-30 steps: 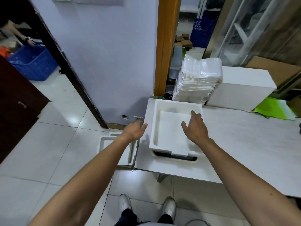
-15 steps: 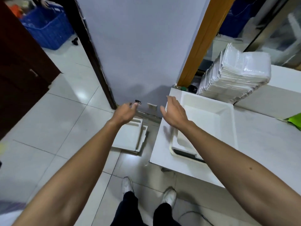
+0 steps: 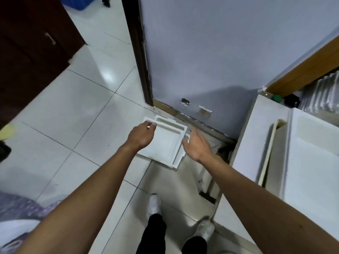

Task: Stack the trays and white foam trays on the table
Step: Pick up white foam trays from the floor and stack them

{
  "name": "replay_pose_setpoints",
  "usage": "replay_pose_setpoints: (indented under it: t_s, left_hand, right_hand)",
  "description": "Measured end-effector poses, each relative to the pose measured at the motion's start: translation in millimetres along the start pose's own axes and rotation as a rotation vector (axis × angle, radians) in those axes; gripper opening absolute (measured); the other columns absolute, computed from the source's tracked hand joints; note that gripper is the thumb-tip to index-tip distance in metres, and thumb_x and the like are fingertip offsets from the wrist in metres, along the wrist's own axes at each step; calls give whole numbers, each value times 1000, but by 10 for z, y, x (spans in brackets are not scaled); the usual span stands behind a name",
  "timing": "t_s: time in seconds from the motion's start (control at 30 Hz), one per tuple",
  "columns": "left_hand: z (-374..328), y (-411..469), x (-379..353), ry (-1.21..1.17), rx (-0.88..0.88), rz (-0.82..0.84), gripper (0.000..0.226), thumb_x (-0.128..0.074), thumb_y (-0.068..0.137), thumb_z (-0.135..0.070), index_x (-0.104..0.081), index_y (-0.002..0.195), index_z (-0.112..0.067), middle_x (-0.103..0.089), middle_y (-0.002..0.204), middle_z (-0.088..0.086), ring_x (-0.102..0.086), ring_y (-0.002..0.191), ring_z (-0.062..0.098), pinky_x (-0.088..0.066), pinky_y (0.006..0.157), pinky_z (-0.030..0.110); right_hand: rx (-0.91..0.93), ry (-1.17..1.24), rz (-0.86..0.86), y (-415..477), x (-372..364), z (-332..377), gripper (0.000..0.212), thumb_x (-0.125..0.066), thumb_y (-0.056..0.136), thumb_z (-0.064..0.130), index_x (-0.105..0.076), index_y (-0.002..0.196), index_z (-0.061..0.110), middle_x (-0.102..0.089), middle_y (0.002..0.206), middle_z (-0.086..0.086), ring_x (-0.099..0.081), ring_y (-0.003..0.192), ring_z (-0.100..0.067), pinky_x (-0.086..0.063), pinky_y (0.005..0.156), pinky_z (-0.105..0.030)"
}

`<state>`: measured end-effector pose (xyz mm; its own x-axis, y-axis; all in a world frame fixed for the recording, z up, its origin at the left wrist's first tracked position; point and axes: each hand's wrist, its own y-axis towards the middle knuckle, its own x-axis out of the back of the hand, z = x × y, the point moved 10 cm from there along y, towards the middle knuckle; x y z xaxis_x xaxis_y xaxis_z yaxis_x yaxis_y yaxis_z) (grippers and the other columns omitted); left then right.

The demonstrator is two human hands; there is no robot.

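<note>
Because the small pile of white foam trays lies flat on the tiled floor, below and to the left of the table, the coming lift turns on how the two hands bracket it. The pile looks like two or three shallow trays, slightly fanned, with the long axis running from the near right corner up toward the wall; how many there are cannot be told for sure. The left hand is the nearer one: its fingers are curled at the far left corner of the top tray, thumb and fingertips close together, and they seem to touch the rim, though a firm pinch cannot be confirmed. The right hand hangs just beside the right edge of the pile, fingers spread apart and empty, not clearly in contact. My judgement is that the right hand needs to close on that right edge before the pile can come up level.

The floor is glossy pale tile, so the foam should slide easily if nudged. On the table to the right a larger white tray already sits over another cream-edged tray, the likely place for the pile to go. Behind it is a stack of clear plastic packs. A lilac wall with a dark door frame stands just behind the foam trays, and a dark wooden cabinet is well off to the left.
</note>
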<state>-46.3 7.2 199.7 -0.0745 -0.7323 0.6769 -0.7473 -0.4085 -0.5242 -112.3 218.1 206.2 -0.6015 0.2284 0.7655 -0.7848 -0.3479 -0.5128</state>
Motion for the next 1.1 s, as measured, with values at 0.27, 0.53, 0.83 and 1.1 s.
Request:
replay_pose_setpoints:
  t_s: [0.27,0.53,0.83,1.1]
  left_hand:
    - [868,693,-693,-17,117,97,53,-33,104,-46,-49,144,-15,-55,144,7,-49,132,29,-37,107,38]
    - [1705,1334,-1429,32,196,152,52,-33,104,-45,-45,146,-16,-55,143,8,-49,132,27,-36,107,36]
    - [2628,2126,-1871,82,231,6,50,-38,104,-39,-40,148,-16,-54,141,11,-52,126,32,-40,100,39]
    - [3026,2595,-2152,78,325,-68,43,-54,93,-22,-45,131,-4,-54,130,17,-51,120,35,-39,89,36]
  right_hand:
    - [-119,-54,179,719,-1046,-440,54,-44,97,32,-35,142,3,-49,143,-18,-52,125,-38,-42,97,-42]
    - [-186,-85,259,1385,-1908,-1004,48,-45,100,32,-40,140,6,-53,140,-15,-54,124,-34,-41,95,-37]
    - [-275,-93,286,2025,-2696,-1595,51,-38,99,18,-31,149,13,-54,142,-11,-55,123,-32,-38,89,-34]
    - [-420,78,215,2412,-3206,-1729,41,-47,94,31,-43,129,10,-63,118,-12,-58,108,-33,-42,85,-36]
